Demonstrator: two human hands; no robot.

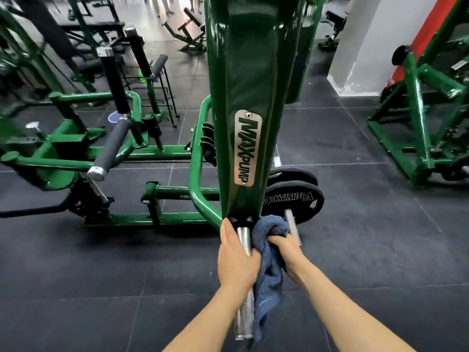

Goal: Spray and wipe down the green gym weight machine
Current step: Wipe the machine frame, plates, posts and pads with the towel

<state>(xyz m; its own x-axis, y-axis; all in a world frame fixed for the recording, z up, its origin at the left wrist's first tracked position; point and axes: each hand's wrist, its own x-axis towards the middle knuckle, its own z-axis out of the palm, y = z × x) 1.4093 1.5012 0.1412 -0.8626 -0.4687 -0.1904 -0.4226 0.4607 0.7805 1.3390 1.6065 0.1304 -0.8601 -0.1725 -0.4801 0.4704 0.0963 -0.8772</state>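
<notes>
The top of the tall glossy green steel arm of the weight machine (251, 85) runs out past the upper edge of the view, and its lower end is partly covered by the two hands. The left hand (237, 260) wraps the knurled chrome handle bar (244, 311) that sticks out below the arm, fingers curled round it and hidden on the far side. The right hand (289, 255) grips a bunched dark blue terry cloth (270, 252), fingers closed into the fabric; whether the cloth touches the bar cannot be told. The cloth's tail hangs down beside the bar.

A brushed metal plate (245, 148) riveted to the arm reads "MAXPUMP". Behind the arm two black round weight plates (294, 196) sit on a chrome peg, the nearer one lettered "OLYMPIA" in white; its smaller print is too fine to read.

The floor (101, 288) is dark rubber tiling with pale seams. More green frames (421, 118) with black foam rollers (111, 146) stand left and right, blurred at the edges. A white pillar (363, 47) with a red panel stands at the back right.
</notes>
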